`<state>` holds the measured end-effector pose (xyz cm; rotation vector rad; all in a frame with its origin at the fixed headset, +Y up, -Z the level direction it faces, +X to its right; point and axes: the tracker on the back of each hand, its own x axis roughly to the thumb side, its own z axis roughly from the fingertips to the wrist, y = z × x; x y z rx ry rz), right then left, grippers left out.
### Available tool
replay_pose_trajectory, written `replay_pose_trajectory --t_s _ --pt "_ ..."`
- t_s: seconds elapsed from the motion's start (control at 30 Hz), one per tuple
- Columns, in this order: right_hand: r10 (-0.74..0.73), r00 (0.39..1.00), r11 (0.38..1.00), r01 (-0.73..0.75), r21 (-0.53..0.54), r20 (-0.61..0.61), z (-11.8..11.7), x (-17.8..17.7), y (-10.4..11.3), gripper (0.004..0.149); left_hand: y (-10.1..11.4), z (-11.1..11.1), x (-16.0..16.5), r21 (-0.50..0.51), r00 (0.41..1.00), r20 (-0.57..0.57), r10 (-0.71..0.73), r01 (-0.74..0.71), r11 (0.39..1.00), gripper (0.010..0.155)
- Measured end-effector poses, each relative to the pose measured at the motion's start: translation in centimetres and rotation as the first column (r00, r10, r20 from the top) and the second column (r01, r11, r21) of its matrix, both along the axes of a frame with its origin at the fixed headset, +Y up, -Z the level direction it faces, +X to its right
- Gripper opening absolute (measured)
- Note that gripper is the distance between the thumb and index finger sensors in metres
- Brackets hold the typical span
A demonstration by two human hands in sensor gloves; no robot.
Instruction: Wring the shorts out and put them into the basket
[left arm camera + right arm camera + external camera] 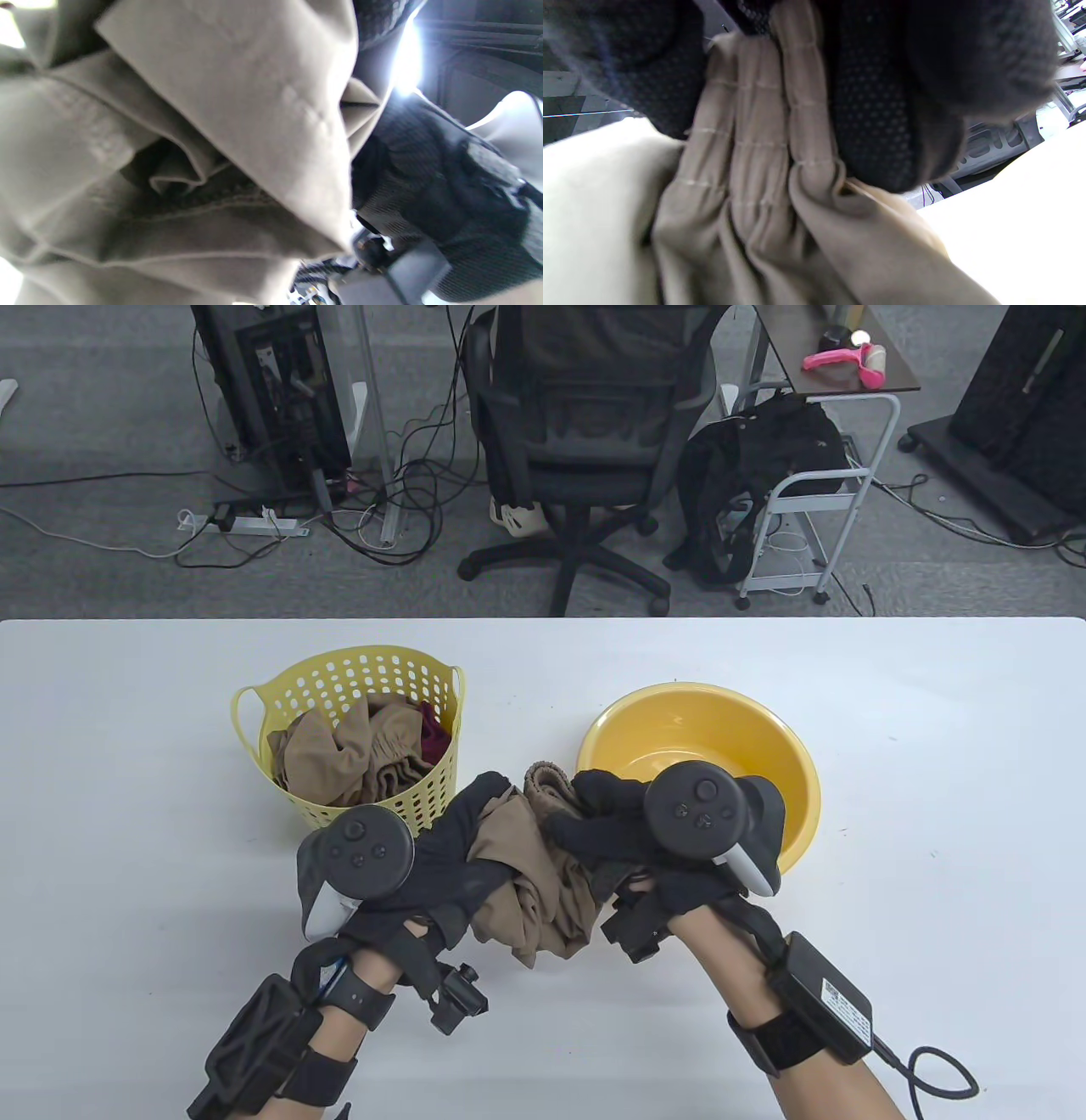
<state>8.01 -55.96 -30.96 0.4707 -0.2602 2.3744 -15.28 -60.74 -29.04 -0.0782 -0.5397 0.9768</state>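
Note:
A bunched pair of tan shorts (530, 882) hangs between both gloved hands above the table, in front of the basket and the basin. My left hand (462, 848) grips the left part of the bundle with its fingers curled over the cloth. My right hand (598, 823) clamps the right part near the ribbed waistband (763, 140). Tan folds (191, 140) fill the left wrist view. The yellow perforated basket (356, 678) stands behind my left hand and holds other tan and dark red clothes.
A yellow basin (764, 746) sits behind my right hand, with nothing visible inside. The white table (933, 814) stretches wide on both sides. Beyond its far edge are an office chair (585, 432), cables and a small cart.

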Motion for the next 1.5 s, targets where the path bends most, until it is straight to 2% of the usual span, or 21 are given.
replay_pose_trajectory --t_s 0.2,0.37,0.53,0.67,0.93,1.2,1.5 --pt "-0.053 0.998 0.998 0.052 -0.023 -0.018 0.3 -1.0 -0.3 0.063 -0.3 0.3 0.7 -0.006 0.985 0.165 0.041 -0.04 0.999 0.104" --pt "-0.094 0.995 0.995 0.092 -0.044 -0.043 0.5 -1.4 -0.5 0.063 -0.5 0.4 0.8 0.037 0.991 0.135 0.02 -0.026 0.999 0.118" --pt "-0.154 0.983 0.985 0.145 -0.093 -0.099 0.6 -1.8 -0.7 0.063 -0.5 0.6 1.1 0.109 0.999 0.052 -0.016 0.01 0.994 0.124" --pt "-0.202 0.964 0.973 0.178 -0.145 -0.173 0.5 -1.9 -0.7 0.062 -0.5 0.8 1.1 0.157 0.999 -0.015 -0.033 0.035 0.987 0.122" --pt "-0.177 0.957 0.98 0.148 -0.136 -0.228 0.7 -2.4 -0.9 0.061 -0.7 0.7 1.1 0.18 0.996 -0.086 -0.021 0.036 0.983 0.118" --pt "-0.202 0.951 0.973 0.168 -0.155 -0.236 0.8 -2.5 -1.2 0.061 -0.3 0.6 0.8 0.239 0.991 -0.127 -0.043 0.073 0.968 0.098" --pt "-0.188 0.958 0.977 0.159 -0.144 -0.215 0.7 -1.7 -1.2 0.061 -0.5 0.5 -0.5 0.227 0.992 -0.127 0.003 0.026 0.974 0.08"
